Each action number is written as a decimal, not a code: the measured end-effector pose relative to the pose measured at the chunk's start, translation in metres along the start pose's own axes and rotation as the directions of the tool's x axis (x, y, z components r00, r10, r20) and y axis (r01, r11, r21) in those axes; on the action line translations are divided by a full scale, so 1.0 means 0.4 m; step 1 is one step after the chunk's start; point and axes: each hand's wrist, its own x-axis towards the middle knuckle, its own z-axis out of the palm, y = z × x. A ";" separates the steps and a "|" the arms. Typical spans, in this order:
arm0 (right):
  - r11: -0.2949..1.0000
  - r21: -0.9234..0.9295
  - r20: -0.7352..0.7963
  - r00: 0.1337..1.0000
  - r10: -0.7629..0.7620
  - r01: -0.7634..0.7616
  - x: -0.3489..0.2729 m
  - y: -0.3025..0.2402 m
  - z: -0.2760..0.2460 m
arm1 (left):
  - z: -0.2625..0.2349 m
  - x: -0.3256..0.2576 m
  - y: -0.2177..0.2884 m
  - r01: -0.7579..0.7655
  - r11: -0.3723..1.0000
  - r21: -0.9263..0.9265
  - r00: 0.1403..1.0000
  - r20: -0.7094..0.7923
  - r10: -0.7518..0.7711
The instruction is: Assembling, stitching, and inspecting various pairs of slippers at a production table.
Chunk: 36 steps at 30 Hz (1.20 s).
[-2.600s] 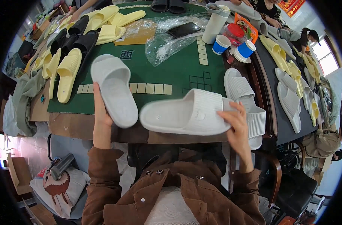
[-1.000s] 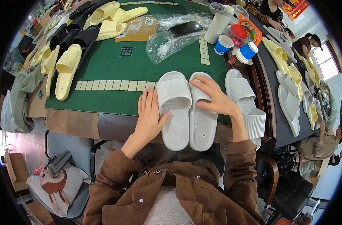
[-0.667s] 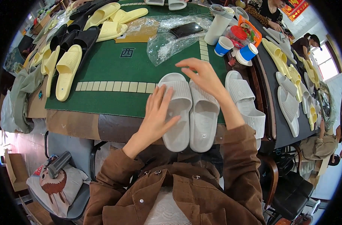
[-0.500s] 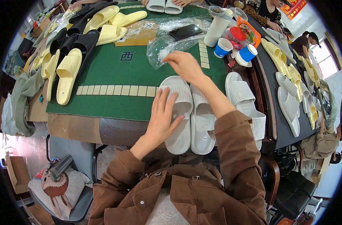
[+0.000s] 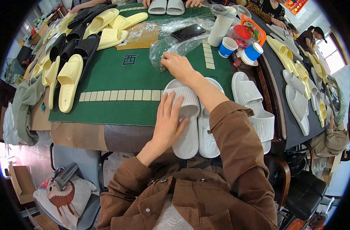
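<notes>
A pair of light grey ridged slippers lies side by side at the table's near edge, toes pointing away from me. My left hand (image 5: pixel 166 120) lies on the left slipper (image 5: pixel 187 138), fingers stretched over its strap and inner side. Beyond the pair, my right hand (image 5: pixel 179 68) reaches to the clear plastic bag (image 5: pixel 156 57), fingertips bent down and together at its near edge. What they pinch, if anything, is too small to tell. My right forearm crosses above the right slipper (image 5: pixel 208 148) and hides its middle.
Another grey pair (image 5: pixel 263 128) sits to the right. Yellow slippers (image 5: pixel 70 82) and black slippers (image 5: pixel 86 48) are heaped at the left. A phone (image 5: pixel 188 33), a white bottle (image 5: pixel 220 30) and paper cups (image 5: pixel 228 47) stand or lie farther back. People work around the tables.
My right hand has shifted slightly left and its fingers have dropped to the edge of the plastic bag. My left hand stays on the left slipper. The whole view has shifted slightly.
</notes>
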 end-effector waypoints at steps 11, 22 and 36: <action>0.974 0.174 -0.060 0.986 0.157 -0.144 -0.013 0.019 0.007 | -0.097 0.041 -0.018 -0.033 0.999 -0.019 0.959 0.282 0.037; 0.917 0.368 -0.167 0.959 0.230 -0.156 -0.011 0.008 -0.015 | -0.129 0.209 -0.162 0.048 0.998 -0.040 0.996 0.077 -0.045; 0.824 0.554 -0.314 0.887 0.340 -0.120 -0.013 -0.047 -0.071 | 0.146 0.389 -0.417 -0.119 0.957 -0.263 0.969 -0.241 0.054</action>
